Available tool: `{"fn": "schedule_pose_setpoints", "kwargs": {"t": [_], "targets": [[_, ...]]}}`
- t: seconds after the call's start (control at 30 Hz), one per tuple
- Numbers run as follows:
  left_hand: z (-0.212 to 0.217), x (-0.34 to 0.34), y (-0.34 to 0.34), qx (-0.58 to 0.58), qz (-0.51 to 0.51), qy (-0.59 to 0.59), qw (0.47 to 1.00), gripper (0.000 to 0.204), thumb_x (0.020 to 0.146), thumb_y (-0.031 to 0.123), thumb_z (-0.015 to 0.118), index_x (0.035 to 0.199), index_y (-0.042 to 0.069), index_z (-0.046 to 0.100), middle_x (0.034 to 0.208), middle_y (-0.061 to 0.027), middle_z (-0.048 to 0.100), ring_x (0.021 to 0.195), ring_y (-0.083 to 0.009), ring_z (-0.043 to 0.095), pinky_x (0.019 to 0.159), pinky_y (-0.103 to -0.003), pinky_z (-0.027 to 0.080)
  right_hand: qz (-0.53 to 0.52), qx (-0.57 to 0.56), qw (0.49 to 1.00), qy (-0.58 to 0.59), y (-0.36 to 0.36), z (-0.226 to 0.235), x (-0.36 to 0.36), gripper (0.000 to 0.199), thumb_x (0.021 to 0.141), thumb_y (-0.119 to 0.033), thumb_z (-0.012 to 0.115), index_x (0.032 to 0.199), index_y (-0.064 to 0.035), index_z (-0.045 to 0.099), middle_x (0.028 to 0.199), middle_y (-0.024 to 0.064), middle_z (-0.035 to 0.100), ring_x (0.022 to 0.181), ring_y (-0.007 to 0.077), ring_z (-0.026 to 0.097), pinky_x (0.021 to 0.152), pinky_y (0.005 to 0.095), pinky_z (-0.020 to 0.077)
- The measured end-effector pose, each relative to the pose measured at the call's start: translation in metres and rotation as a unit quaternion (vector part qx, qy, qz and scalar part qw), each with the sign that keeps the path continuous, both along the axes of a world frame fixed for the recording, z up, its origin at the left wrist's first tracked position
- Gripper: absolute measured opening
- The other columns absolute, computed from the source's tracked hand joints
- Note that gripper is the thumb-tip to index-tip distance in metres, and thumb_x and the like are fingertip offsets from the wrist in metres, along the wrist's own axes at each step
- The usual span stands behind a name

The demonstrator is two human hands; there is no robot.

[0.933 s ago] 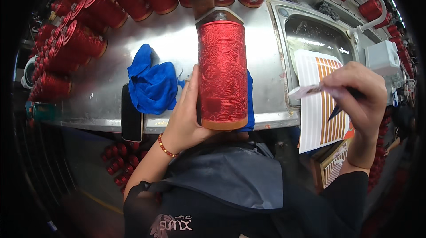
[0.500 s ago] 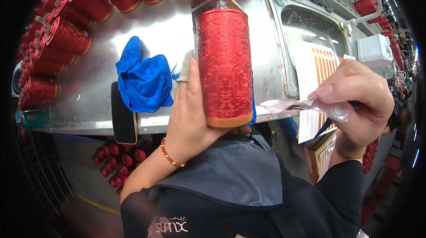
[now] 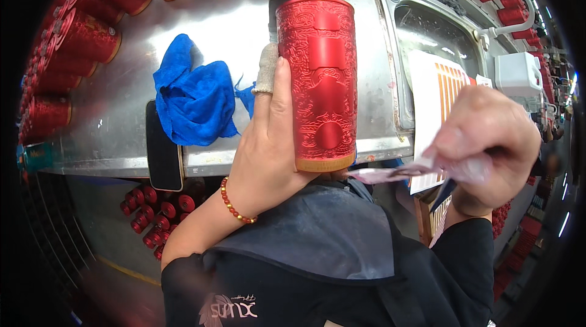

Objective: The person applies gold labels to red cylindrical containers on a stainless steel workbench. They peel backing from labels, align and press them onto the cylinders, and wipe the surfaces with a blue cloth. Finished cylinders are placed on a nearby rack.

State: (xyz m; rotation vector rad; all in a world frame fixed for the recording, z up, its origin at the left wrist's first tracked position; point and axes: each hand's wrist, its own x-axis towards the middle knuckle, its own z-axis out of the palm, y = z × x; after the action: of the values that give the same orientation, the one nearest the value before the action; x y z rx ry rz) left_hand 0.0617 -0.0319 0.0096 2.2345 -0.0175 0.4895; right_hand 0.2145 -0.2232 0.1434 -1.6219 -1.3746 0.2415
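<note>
A red embossed cylindrical bottle with a gold base band lies in front of me, its clear neck pointing away. Four-sided and rounded smooth patches break up its patterned face. My left hand is closed round its left side and lower end; a cloth finger cover sits on one finger. To the right of the bottle, my right hand pinches a thin, clear, pinkish strip of film with a dark mark. The strip's free end points toward the bottle's base, apart from it. Motion blurs the right fingers.
Left of the bottle are a crumpled blue cloth and a dark phone at the metal table's edge. Red bottles line the back left. A sink, striped label sheet and white jug are at right.
The bottle has turned in my left hand, bringing smooth patches into view where all-over pattern showed. My right hand has moved slightly, carrying the strip lower and nearer the bottle's base.
</note>
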Motion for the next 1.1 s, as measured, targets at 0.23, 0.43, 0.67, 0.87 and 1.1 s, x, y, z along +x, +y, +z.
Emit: {"fn": "schedule_pose_setpoints", "kwargs": {"t": [0.23, 0.43, 0.67, 0.87, 1.1], "targets": [[0.006, -0.006, 0.002, -0.027, 0.007, 0.079, 0.996, 0.145, 0.064, 0.035, 0.1, 0.161, -0.008, 0.001, 0.153, -0.0323, 0.04, 0.136, -0.0447, 0.051, 0.112, -0.045, 0.045, -0.081, -0.069, 0.965, 0.24, 0.047, -0.039, 0.018, 0.008, 0.093, 0.0, 0.071, 0.1, 0.0011, 0.075, 0.094, 0.0039, 0.074, 0.077, 0.0057, 0.065, 0.067, 0.0187, 0.0481], [0.013, 0.001, 0.008, -0.191, -0.05, 0.084, 0.977, 0.133, 0.077, 0.027, 0.092, 0.163, -0.005, -0.004, 0.157, -0.0245, 0.037, 0.143, -0.0315, 0.046, 0.118, -0.041, 0.038, -0.085, -0.066, 0.981, 0.162, 0.054, -0.063, 0.031, 0.015, 0.092, -0.005, 0.072, 0.106, -0.0009, 0.076, 0.09, 0.0007, 0.075, 0.08, 0.0033, 0.066, 0.073, 0.02, 0.0527], [0.006, 0.005, -0.002, -0.281, -0.013, 0.072, 0.957, 0.108, 0.09, 0.014, 0.078, 0.164, -0.005, 0.001, 0.155, -0.0221, 0.038, 0.139, -0.026, 0.048, 0.116, -0.039, 0.04, -0.097, -0.057, 0.99, 0.085, 0.06, -0.068, 0.034, 0.014, 0.091, -0.008, 0.075, 0.104, -0.0036, 0.078, 0.092, 0.0009, 0.075, 0.078, 0.0046, 0.065, 0.071, 0.0215, 0.0527], [0.01, 0.006, -0.002, -0.293, -0.011, 0.083, 0.953, 0.109, 0.089, 0.016, 0.079, 0.163, -0.006, 0.002, 0.156, -0.0223, 0.037, 0.139, -0.0266, 0.048, 0.115, -0.039, 0.04, -0.097, -0.061, 0.988, 0.101, 0.06, -0.072, 0.038, 0.014, 0.09, -0.009, 0.077, 0.103, -0.0047, 0.078, 0.094, 0.001, 0.074, 0.08, 0.0052, 0.065, 0.072, 0.0218, 0.0527], [0.005, 0.008, -0.002, -0.289, -0.009, 0.083, 0.954, 0.122, 0.084, 0.029, 0.085, 0.162, -0.006, -0.002, 0.145, -0.0302, 0.035, 0.135, -0.0398, 0.048, 0.112, -0.044, 0.044, -0.096, -0.088, 0.985, 0.116, 0.062, -0.069, 0.035, 0.013, 0.091, -0.001, 0.076, 0.104, 0.0005, 0.076, 0.097, 0.0017, 0.071, 0.083, 0.0037, 0.062, 0.076, 0.0195, 0.0479]]}}
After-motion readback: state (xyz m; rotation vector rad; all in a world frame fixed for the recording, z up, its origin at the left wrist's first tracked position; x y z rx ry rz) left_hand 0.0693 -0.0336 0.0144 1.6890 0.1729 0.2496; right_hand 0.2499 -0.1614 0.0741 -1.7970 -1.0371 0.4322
